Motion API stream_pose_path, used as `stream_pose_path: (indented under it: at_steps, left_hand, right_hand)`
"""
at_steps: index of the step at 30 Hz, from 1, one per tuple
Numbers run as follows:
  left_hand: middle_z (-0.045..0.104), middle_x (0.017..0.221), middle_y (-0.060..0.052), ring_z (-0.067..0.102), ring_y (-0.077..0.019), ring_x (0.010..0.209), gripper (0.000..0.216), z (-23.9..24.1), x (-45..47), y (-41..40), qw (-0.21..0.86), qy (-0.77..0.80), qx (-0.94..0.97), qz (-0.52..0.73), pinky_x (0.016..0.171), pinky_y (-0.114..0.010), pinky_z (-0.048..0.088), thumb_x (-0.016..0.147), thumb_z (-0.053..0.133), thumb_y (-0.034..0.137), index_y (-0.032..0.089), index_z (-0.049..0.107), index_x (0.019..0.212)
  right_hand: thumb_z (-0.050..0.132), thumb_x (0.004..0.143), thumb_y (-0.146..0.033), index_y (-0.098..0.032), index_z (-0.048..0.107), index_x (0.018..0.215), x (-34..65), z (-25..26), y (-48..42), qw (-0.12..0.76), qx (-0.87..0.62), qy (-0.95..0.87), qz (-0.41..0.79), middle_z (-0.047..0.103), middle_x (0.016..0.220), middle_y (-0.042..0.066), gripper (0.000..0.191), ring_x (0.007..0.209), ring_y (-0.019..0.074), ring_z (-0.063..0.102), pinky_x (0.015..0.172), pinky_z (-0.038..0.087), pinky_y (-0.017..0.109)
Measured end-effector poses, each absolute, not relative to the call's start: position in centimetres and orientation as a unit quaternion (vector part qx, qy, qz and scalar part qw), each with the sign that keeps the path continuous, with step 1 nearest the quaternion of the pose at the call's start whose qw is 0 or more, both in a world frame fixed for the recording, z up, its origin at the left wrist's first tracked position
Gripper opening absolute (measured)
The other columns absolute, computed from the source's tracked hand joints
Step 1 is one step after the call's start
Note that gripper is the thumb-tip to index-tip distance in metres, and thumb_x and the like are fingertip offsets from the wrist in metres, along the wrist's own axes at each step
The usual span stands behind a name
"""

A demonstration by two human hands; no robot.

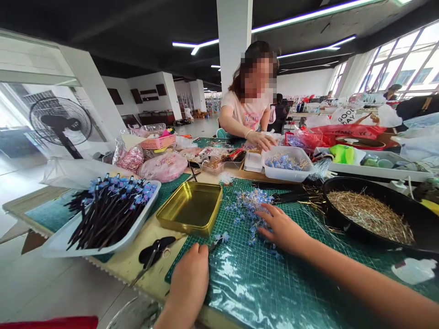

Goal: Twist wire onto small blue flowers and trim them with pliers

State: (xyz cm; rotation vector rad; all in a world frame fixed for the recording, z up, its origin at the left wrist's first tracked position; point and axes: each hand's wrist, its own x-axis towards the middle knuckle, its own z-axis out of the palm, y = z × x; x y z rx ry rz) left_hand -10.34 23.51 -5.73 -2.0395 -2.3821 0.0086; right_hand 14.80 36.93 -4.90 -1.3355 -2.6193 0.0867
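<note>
While the left hand, seven o'clock, grips a blue-flowered stem, the right hand, four o'clock, fingers spread, should gently separate piled blue flowers.

Wht pillar meets blk ceiling w/ strip lights.

Tin is shiny gold. Mat right of tin is green with pale grid lines. Flower pile right of tin: light blue, yellowish in parts. Sprig near tin's front right corner: light blue. Tray left of tin is white; sticks in it black, blossoms blue, maybe some lilac. Basket behind tin is pink.
</note>
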Motion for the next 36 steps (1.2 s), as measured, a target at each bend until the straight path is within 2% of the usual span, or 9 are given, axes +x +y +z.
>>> stream_pose_path:
  at_steps: [7,14,17,19,20,25,28,31,36]
  left_hand:
    - [0.067,0.095,-0.011,0.067,-0.0253,0.085,0.031,-6.1,-11.2,23.9,0.018,-0.764,-0.645,0.001,0.071,-0.033,0.048,0.096,0.035,0.012,0.014,0.066,0.093]
    - [0.067,0.095,-0.013,0.066,-0.0267,0.084,0.030,-5.2,-11.1,24.3,0.021,-0.762,-0.646,-0.028,0.069,-0.033,0.045,0.097,0.034,0.015,0.012,0.065,0.098]
    - [0.067,0.100,-0.012,0.065,-0.0260,0.088,0.031,-4.2,-9.8,24.6,0.010,-0.749,-0.660,-0.059,0.073,-0.033,0.045,0.098,0.034,0.019,0.015,0.065,0.102]
    - [0.068,0.104,-0.008,0.065,-0.0226,0.092,0.029,-3.5,-8.1,25.2,-0.008,-0.724,-0.685,-0.083,0.077,-0.031,0.045,0.099,0.036,0.022,0.019,0.065,0.102]
    - [0.068,0.104,-0.006,0.065,-0.0211,0.093,0.028,-3.3,-7.1,25.7,-0.018,-0.709,-0.699,-0.093,0.078,-0.029,0.044,0.099,0.038,0.023,0.021,0.066,0.101]
    - [0.071,0.093,-0.009,0.067,-0.0249,0.087,0.023,-3.5,-2.4,28.3,-0.055,-0.673,-0.728,-0.114,0.073,-0.031,0.045,0.096,0.048,0.031,0.017,0.066,0.096]
    - [0.071,0.092,-0.010,0.067,-0.0260,0.087,0.014,-4.4,-1.2,29.2,-0.073,-0.669,-0.729,-0.122,0.073,-0.031,0.045,0.090,0.057,0.024,0.015,0.066,0.095]
    - [0.071,0.095,-0.009,0.066,-0.0246,0.090,0.010,-5.4,-1.2,29.5,-0.096,-0.670,-0.722,-0.143,0.075,-0.030,0.044,0.085,0.059,0.016,0.016,0.065,0.093]
    - [0.069,0.085,-0.004,0.064,-0.0184,0.080,0.011,-5.9,-2.0,29.6,-0.157,-0.657,-0.711,-0.196,0.070,-0.025,0.041,0.087,0.054,0.016,0.018,0.064,0.083]
  right_hand:
    - [0.053,0.092,-0.028,-0.011,0.060,0.129,17.5,-5.4,35.6,0.105,-0.478,-0.872,0.034,0.053,0.136,0.019,0.042,0.124,0.0314,0.052,0.108,0.039,0.046]
    - [0.045,0.094,-0.027,-0.010,0.056,0.132,19.5,-4.2,33.3,0.116,-0.538,-0.834,0.033,0.049,0.140,0.018,0.043,0.124,0.0289,0.052,0.108,0.038,0.042]
    - [0.041,0.096,-0.026,-0.017,0.065,0.114,19.5,-3.6,32.0,0.087,-0.566,-0.818,0.052,0.068,0.110,0.012,0.032,0.098,0.0262,0.065,0.088,0.049,0.038]
    - [0.043,0.096,-0.027,-0.019,0.069,0.098,18.9,-3.4,31.1,0.057,-0.570,-0.817,0.067,0.071,0.093,0.008,0.027,0.085,0.0239,0.067,0.077,0.050,0.034]
    - [0.046,0.095,-0.027,-0.019,0.069,0.095,18.4,-3.3,30.7,0.043,-0.571,-0.817,0.069,0.070,0.092,0.008,0.024,0.084,0.0235,0.067,0.075,0.050,0.034]
    - [0.055,0.093,-0.023,-0.013,0.063,0.105,15.6,-3.5,29.2,0.004,-0.592,-0.804,0.048,0.067,0.098,0.009,0.018,0.082,0.0211,0.066,0.073,0.052,0.036]
    - [0.054,0.094,-0.018,-0.013,0.063,0.108,15.0,-3.8,29.0,0.003,-0.596,-0.802,0.044,0.067,0.098,0.008,0.017,0.085,0.0206,0.066,0.076,0.053,0.037]
    - [0.051,0.093,-0.011,-0.014,0.064,0.107,15.2,-4.2,29.1,0.015,-0.591,-0.805,0.052,0.068,0.098,0.011,0.019,0.090,0.0234,0.066,0.078,0.052,0.035]
    - [0.044,0.089,-0.005,-0.015,0.065,0.102,15.7,-4.4,29.1,0.042,-0.589,-0.804,0.071,0.069,0.097,0.012,0.027,0.086,0.0246,0.067,0.073,0.049,0.031]
